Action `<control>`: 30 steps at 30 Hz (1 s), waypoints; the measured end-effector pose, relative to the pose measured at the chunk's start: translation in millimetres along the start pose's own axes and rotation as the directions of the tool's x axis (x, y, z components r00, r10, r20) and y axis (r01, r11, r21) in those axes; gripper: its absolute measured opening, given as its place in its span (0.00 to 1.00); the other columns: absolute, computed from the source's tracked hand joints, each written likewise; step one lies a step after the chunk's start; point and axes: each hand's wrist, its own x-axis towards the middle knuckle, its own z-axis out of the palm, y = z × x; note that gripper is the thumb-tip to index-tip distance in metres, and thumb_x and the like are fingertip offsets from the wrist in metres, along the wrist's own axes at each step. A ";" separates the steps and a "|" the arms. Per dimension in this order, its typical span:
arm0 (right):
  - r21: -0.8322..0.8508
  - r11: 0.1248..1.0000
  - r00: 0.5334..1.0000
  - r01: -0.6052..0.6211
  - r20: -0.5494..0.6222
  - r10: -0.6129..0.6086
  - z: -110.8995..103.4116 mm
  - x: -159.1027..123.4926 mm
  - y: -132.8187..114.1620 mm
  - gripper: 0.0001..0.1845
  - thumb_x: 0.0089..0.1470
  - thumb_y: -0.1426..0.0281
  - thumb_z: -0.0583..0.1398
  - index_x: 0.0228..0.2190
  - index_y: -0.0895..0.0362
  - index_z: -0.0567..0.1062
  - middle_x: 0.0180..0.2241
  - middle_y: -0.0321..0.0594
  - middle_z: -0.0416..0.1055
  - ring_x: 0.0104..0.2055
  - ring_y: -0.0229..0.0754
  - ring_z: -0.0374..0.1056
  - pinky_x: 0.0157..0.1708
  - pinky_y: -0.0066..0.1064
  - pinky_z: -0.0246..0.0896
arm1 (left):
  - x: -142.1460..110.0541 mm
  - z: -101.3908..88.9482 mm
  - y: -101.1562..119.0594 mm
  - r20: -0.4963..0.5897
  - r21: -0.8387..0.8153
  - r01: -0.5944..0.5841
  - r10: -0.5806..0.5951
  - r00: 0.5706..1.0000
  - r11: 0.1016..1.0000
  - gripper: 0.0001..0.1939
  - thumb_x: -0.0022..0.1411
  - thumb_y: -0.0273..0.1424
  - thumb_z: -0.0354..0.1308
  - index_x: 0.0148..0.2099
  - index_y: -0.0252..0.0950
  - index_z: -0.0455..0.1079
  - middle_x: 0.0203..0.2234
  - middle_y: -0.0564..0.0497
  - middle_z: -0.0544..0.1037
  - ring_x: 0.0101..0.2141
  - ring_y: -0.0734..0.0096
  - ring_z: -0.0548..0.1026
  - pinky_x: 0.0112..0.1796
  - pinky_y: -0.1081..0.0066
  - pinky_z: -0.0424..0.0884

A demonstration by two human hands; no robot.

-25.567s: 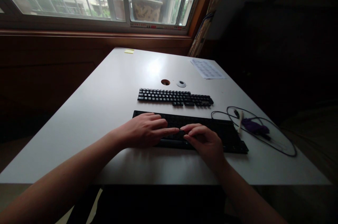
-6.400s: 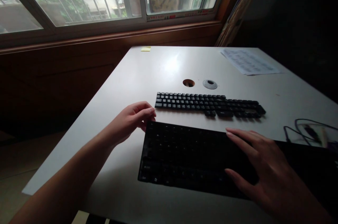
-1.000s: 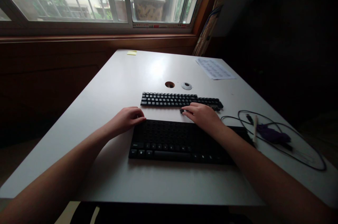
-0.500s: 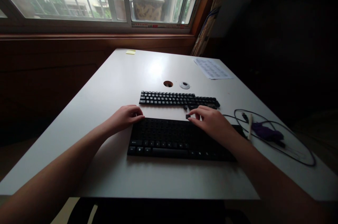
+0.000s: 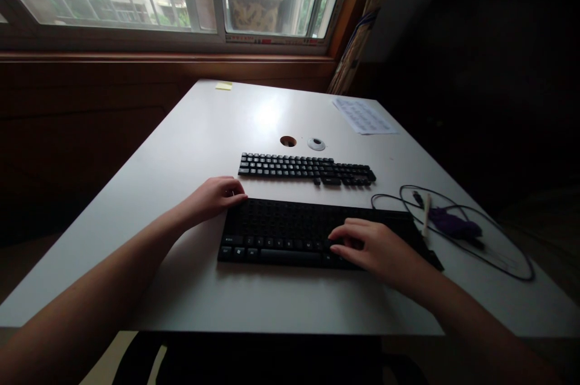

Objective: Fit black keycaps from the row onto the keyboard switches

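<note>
A black keyboard point(image 5: 290, 257) lies across the front of the desk; most of its upper area is without keycaps, while the lowest rows carry lettered caps. My left hand point(image 5: 222, 194) is closed on its far left corner, thumb along the edge. Over the right part of the lower rows, my right hand point(image 5: 365, 243) pinches a small black keycap point(image 5: 335, 242), partly hidden by the fingers, down at the keyboard. Just beyond the keyboard, loose black keycaps point(image 5: 285, 166) stand in tight rows, with a few separate ones at their near right side.
To the right lie a looped black cable point(image 5: 507, 243), a purple cloth-like item point(image 5: 454, 223) and a pale stick point(image 5: 426, 216). Farther back are a cable hole point(image 5: 288, 141), a round grommet cover point(image 5: 316, 144), printed sheets point(image 5: 366, 117) and a yellow note point(image 5: 223, 86).
My right hand has carried the keycap from beyond the keyboard's far edge toward me, down onto its lower rows. My left hand stays at the corner.
</note>
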 end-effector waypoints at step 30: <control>-0.302 0.942 0.952 0.149 -0.213 -0.219 20.5 -29.7 -3.8 0.17 0.63 0.66 0.62 0.54 0.51 0.75 0.41 0.43 0.76 0.40 0.47 0.73 0.41 0.40 0.72 | 1.5 0.0 -0.5 0.002 -0.015 -0.009 0.009 1.000 1.000 0.14 0.65 0.41 0.58 0.36 0.37 0.77 0.33 0.49 0.79 0.34 0.66 0.75 0.35 0.69 0.69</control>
